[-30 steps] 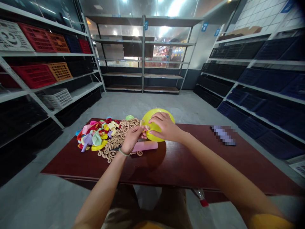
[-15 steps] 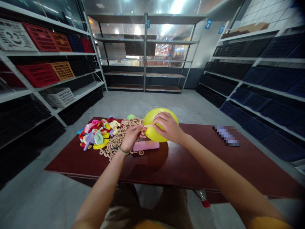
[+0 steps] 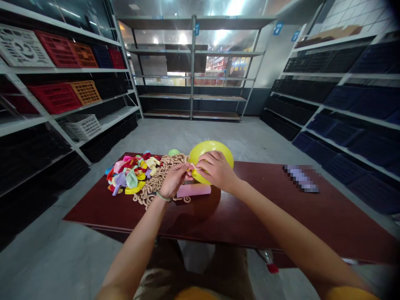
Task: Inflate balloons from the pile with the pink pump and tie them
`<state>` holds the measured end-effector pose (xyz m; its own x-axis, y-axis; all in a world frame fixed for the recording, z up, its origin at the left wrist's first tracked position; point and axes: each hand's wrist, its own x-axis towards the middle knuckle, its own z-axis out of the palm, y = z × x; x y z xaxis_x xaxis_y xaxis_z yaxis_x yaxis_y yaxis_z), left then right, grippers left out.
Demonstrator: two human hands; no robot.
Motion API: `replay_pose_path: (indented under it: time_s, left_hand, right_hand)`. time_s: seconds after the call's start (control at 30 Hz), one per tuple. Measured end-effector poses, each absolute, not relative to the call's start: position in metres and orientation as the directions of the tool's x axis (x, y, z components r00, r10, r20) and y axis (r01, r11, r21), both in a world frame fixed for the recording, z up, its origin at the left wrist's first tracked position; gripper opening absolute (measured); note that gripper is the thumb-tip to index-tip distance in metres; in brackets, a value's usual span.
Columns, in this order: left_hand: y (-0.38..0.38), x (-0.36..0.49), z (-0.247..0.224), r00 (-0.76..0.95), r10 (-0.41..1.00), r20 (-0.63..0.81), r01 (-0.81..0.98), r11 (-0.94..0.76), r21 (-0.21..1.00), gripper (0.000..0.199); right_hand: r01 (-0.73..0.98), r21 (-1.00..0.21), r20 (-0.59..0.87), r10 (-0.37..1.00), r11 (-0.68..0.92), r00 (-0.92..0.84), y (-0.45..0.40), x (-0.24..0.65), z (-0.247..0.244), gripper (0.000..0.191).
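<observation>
- Bulging, smooth and glossy, the yellow balloon showed mid-frame, partly behind the right hand.
- Fingers of that and the left hand pinched a small pale piece near the balloon's left edge.
- Dark red-brown, the tabletop shone below; grey shelving stood upper centre.

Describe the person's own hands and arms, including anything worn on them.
The left hand and right hand are ungloved. A thin, greenish band circles the left wrist. A yellow-orange sleeve shows on the right arm; no left sleeve is visible.
</observation>
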<state>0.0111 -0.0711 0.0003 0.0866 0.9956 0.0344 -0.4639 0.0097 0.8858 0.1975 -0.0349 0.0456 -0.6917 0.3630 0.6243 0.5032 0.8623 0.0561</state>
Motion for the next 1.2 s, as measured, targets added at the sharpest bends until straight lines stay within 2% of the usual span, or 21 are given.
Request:
replay_pose_path:
  time_s: [0.1, 0.3, 0.43, 0.57, 0.73, 0.93, 1.07, 1.2]
  left_hand:
    - [-0.072, 0.009, 0.0, 0.071, 0.997, 0.011, -0.487, 0.025, 0.873, 0.032]
    - [-0.075, 0.002, 0.002, 0.067, 0.997, -0.032, -0.517, 0.062, 0.854, 0.028]
    - [-0.075, 0.001, 0.001, 0.124, 0.992, -0.004, -0.469, 0.062, 0.881, 0.027]
    - [-0.076, 0.002, 0.003, 0.184, 0.979, 0.089, -0.338, -0.022, 0.941, 0.028]
    - [-0.08, 0.005, 0.014, 0.23, 0.953, 0.196, -0.169, -0.159, 0.973, 0.031]
    - [-0.079, 0.004, 0.018, 0.234, 0.951, 0.2, -0.13, -0.173, 0.976, 0.033]
    - [-0.075, 0.005, 0.014, 0.175, 0.961, 0.215, -0.115, -0.197, 0.974, 0.031]
    - [-0.073, 0.009, 0.012, 0.034, 0.968, 0.248, -0.075, -0.245, 0.967, 0.028]
  right_hand:
    - [0.489, 0.045, 0.638, 0.352, 0.871, -0.685, -0.04, 0.198, 0.05, 0.025]
    - [0.396, 0.023, 0.614, 0.3, 0.918, -0.73, -0.046, 0.203, 0.057, 0.024]
    - [0.349, -0.085, 0.641, 0.319, 0.933, -0.698, -0.038, 0.206, 0.058, 0.023]
    - [0.357, -0.203, 0.665, 0.396, 0.912, -0.633, -0.028, 0.199, 0.061, 0.022]
    - [0.347, -0.176, 0.624, 0.377, 0.921, -0.684, -0.024, 0.19, 0.062, 0.014]
    - [0.383, -0.199, 0.596, 0.421, 0.902, -0.683, -0.026, 0.187, 0.067, 0.009]
    - [0.439, -0.157, 0.59, 0.441, 0.885, -0.677, -0.023, 0.181, 0.066, 0.009]
    - [0.498, -0.073, 0.584, 0.442, 0.864, -0.681, -0.023, 0.177, 0.062, 0.006]
